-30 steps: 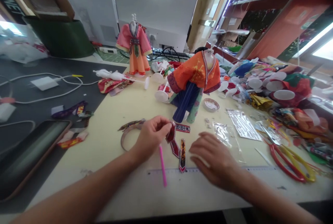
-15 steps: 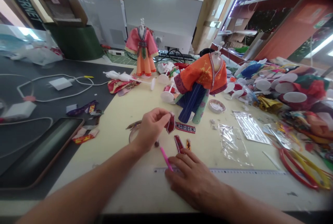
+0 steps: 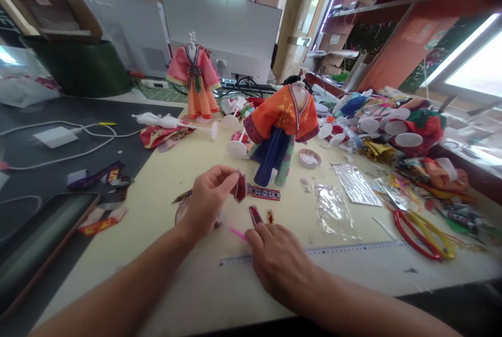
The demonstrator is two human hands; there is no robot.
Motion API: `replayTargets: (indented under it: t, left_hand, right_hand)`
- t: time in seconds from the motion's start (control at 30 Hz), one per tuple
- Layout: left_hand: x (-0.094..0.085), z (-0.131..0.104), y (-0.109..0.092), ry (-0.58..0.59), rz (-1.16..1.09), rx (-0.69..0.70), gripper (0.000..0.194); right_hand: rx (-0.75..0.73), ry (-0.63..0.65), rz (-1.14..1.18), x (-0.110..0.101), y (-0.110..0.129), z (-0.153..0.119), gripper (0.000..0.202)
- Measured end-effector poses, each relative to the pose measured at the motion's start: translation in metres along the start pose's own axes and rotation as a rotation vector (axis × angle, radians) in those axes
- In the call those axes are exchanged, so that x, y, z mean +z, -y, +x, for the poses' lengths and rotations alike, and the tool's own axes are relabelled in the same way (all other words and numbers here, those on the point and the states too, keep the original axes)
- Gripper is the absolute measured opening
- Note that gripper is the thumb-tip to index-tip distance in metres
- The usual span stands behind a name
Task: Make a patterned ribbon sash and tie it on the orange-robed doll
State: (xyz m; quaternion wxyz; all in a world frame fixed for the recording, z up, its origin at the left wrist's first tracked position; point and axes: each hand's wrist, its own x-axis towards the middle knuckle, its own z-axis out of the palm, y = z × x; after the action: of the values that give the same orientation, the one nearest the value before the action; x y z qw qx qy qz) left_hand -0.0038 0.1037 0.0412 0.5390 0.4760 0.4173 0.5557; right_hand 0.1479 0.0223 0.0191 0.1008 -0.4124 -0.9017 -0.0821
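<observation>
Red beaded tab [image 3: 240, 190]: beyond the ruler [image 3: 353, 247], pinched at its upper edge, probably so its pointed face is left uncovered.
Left hand [image 3: 207, 198]: grip closed narrowly on the tab, fingertips together, forearm slanting past the ruler's left end.
Right hand [image 3: 280, 258]: palm down across the ruler, fingers bunched at the pink stick [image 3: 237, 233]; cannot tell whether its grip holds anything.
</observation>
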Motion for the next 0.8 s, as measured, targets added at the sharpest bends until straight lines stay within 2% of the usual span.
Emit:
replayTargets:
  t: [0.17, 0.27, 0.37, 0.43, 0.6, 0.7, 0.8]
  left_hand:
    - [-0.004, 0.002, -0.008, -0.048, -0.020, -0.019, 0.012]
    - [-0.006, 0.001, -0.009, 0.105, -0.010, -0.079, 0.014]
    - [-0.005, -0.002, -0.008, 0.295, 0.068, -0.151, 0.015]
    - [-0.004, -0.004, -0.008, 0.360, 0.174, -0.191, 0.014]
    - [0.000, -0.007, -0.003, 0.438, 0.313, -0.264, 0.013]
    - [0.002, -0.007, 0.002, 0.449, 0.327, -0.280, 0.012]
    - [0.002, -0.007, 0.005, 0.442, 0.333, -0.292, 0.012]
  right_hand:
    - [0.187, -0.133, 0.033, -0.014, -0.033, -0.033, 0.017]
    - [0.339, -0.160, -0.036, -0.015, -0.061, -0.054, 0.015]
    - [0.438, -0.097, -0.097, -0.009, -0.081, -0.063, 0.015]
    - [0.481, -0.045, -0.126, -0.005, -0.089, -0.062, 0.016]
    - [0.489, -0.011, -0.204, 0.005, -0.097, -0.051, 0.015]
    - [0.468, -0.032, -0.211, 0.007, -0.097, -0.047, 0.013]
    - [0.415, -0.109, -0.154, 0.004, -0.089, -0.045, 0.013]
